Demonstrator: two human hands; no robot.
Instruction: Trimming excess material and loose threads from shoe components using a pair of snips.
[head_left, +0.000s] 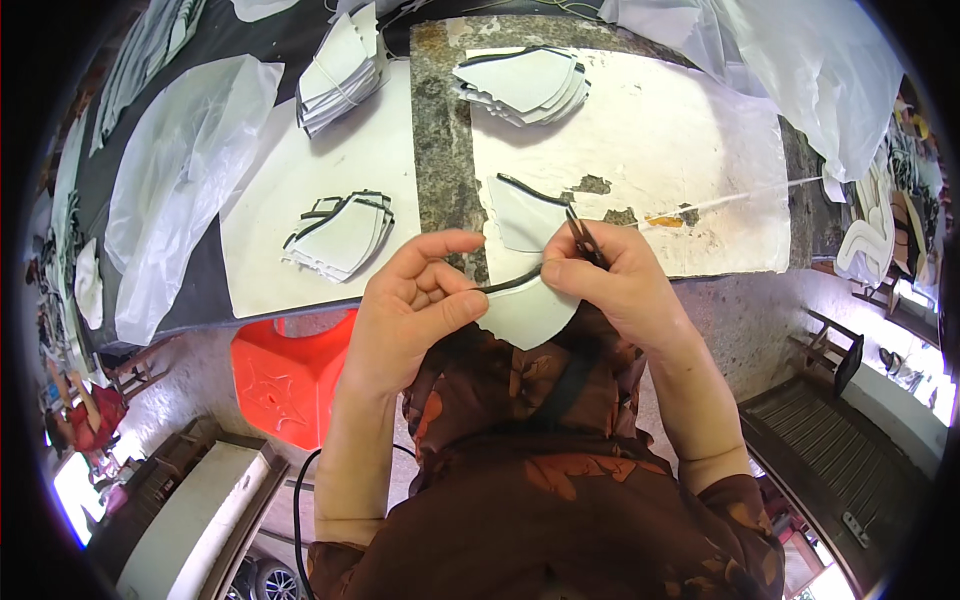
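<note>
1. You hold a white, fan-shaped cut piece of sheet material (525, 310) between both hands, just off the near edge of the worn stone-topped table (440, 150), above your lap.
2. Your left hand (410, 310) pinches its left end, thumb and forefinger closed on a thin black edging strip (510, 283) that runs along the piece's upper edge.
3. Your right hand (615, 285) is closed on the piece's right end and also on a slim dark pointed tool (588, 240), whose tip points up and away from you, toward the table.
4. The strip's long axis lies nearly left to right between your two grips, rising a little toward the right hand; the piece's curved, wider edge hangs down toward your body.
5. The right hand is nearer the tool end of the strip; the left holds the free end.
6. A second white piece with a black rim (525, 215) lies flat on the table just beyond your hands, with stacks of similar white pieces (340, 235) to the left and farther back.
</note>
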